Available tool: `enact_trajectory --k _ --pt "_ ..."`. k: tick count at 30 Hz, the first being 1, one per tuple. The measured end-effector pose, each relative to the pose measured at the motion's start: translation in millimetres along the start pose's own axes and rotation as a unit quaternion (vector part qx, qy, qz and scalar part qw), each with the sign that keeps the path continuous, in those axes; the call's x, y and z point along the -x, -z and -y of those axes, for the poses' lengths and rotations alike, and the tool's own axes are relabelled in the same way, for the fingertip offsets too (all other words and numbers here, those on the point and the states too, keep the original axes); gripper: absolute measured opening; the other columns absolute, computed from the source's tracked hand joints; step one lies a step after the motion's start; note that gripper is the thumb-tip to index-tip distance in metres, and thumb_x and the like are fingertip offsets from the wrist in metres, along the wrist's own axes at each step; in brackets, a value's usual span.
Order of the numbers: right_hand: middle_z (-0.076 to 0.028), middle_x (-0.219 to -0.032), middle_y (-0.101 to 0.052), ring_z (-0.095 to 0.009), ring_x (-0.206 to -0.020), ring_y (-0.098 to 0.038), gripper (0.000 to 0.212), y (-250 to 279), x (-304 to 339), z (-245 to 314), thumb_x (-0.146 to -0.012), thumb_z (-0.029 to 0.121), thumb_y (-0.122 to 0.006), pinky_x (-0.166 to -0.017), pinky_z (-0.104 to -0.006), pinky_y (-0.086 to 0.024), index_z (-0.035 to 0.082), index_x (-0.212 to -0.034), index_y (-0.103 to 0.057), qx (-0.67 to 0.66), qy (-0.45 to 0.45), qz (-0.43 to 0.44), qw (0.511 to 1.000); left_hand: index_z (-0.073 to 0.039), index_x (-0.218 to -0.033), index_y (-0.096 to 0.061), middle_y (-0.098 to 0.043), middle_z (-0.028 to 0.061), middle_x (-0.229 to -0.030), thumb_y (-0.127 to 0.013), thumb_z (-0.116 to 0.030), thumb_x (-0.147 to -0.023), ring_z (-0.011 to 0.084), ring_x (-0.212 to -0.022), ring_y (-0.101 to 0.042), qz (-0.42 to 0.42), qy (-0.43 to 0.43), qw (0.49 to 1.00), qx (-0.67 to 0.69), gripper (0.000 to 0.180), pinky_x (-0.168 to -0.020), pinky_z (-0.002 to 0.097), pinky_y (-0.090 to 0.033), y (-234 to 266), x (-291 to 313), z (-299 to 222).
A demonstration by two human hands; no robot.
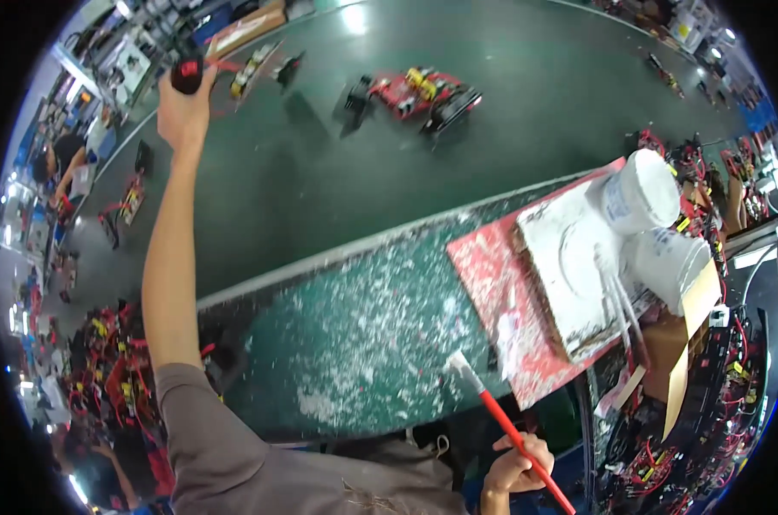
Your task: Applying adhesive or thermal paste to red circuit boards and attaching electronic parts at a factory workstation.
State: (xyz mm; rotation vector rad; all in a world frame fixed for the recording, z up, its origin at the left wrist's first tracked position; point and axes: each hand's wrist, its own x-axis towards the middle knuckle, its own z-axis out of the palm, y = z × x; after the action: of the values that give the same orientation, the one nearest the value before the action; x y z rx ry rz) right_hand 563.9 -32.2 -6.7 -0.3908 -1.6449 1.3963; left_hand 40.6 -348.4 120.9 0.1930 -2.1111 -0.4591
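My left arm reaches far out to the upper left. At its end my left hand (183, 113) is closed around a black rounded piece (187, 77) with a red patch on it; its exact kind I cannot make out. Just right of that hand is a red, yellow and black assembly (256, 69). Close to my body, my right hand (519, 464) grips the red handle of a paintbrush (501, 416). White-coated bristles point up and left over the green work surface (355, 335), which is spattered with white. More brushes (616, 300) lie across the white-caked tray (561, 232).
Two white tubs (642, 193) stand at the tray's right, beside a cardboard box (677, 352). Under the tray is a red, white-smeared sheet (483, 266). Another red and black assembly (419, 93) sits on the dark green surface beyond. Many similar parts (118, 360) crowd both sides.
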Motion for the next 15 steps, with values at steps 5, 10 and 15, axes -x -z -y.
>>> enact_trajectory --k 5,10,15 --pt "-0.015 -0.074 -0.058 -0.023 -0.053 -0.056 0.040 -17 -29 1 -0.091 0.038 -0.063 -0.043 -0.0308 -0.047 -0.001 -0.101 -0.055 -0.004 -0.002 -0.030 1.000 -0.004 -0.130 -0.045 -0.060 0.0199 -0.118 -0.077 -0.045 -0.073 0.0369 -0.110 -0.058 0.119 0.006 0.992 -0.039 0.077 -0.093 0.0432 -0.045 -80 42 72" --pt "-0.017 -0.072 -0.060 -0.024 -0.052 -0.058 0.039 -39 -49 3 -0.091 0.036 -0.064 -0.046 -0.0318 -0.048 -0.002 -0.100 -0.060 -0.036 -0.019 -0.008 0.999 -0.004 -0.119 -0.055 -0.061 0.0181 -0.111 -0.073 -0.026 -0.078 0.0345 -0.105 -0.058 -0.012 -0.196 0.980 0.032 0.050 -0.094 0.0429 -0.042 -102 91 -4" --pt "-0.016 -0.072 -0.060 -0.025 -0.051 -0.057 0.039 -44 -47 3 -0.091 0.035 -0.066 -0.043 -0.0326 -0.047 -0.002 -0.100 -0.059 -0.072 -0.008 0.017 0.997 -0.007 -0.097 -0.069 -0.067 0.0143 -0.093 -0.069 -0.046 -0.079 0.0319 -0.094 -0.063 0.300 -0.240 0.905 0.180 0.043 -0.080 0.0422 -0.049 -84 160 -186"
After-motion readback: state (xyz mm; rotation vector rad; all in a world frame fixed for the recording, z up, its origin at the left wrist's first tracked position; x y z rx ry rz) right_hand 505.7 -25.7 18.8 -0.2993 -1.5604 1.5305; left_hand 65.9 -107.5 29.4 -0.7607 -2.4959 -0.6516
